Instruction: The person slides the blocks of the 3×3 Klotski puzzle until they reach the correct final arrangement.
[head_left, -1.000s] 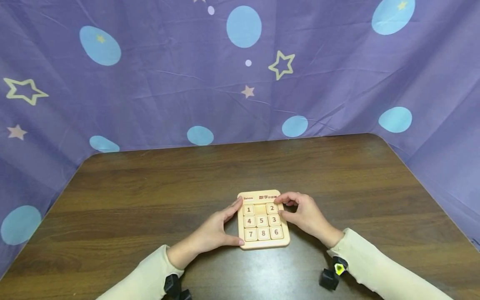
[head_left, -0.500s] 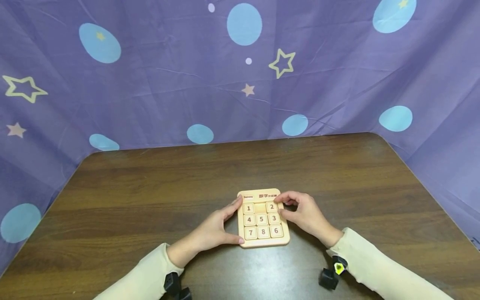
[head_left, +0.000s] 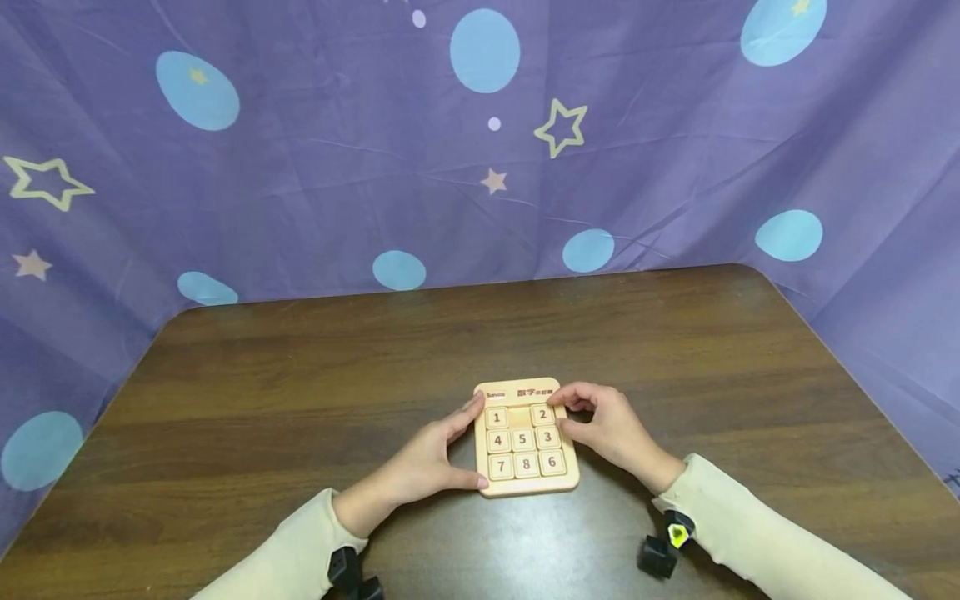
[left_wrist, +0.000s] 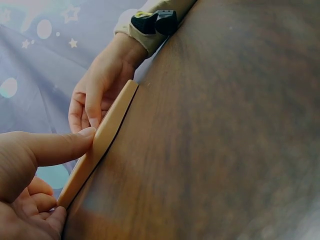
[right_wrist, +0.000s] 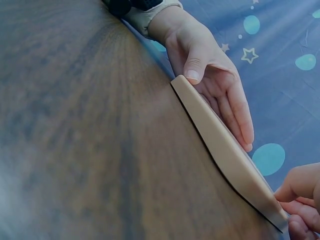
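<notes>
A pale yellow sliding number puzzle (head_left: 522, 485) lies on the table in the head view. Its top row has tile 1 (head_left: 497, 417), a gap, then tile 2 (head_left: 543, 414); below come 4, 5, 3 and then 7, 8, 6. My left hand (head_left: 423, 462) holds the left side, thumb at the lower corner and fingers at the upper one. On the right side, my right hand (head_left: 611, 429) has its forefinger and thumb at the edge beside tile 2, its other fingers curled. Both wrist views show the puzzle edge-on, so its tiles are hidden there.
A dark brown wooden table (head_left: 300, 375) bears the puzzle. Behind it hangs a purple curtain (head_left: 315, 208) with blue ovals and stars. Black wrist devices sit on both sleeves, the right one (head_left: 657, 557) close to the tabletop.
The camera view shifts very slightly. Both hands, the puzzle and the order of its tiles stay the same.
</notes>
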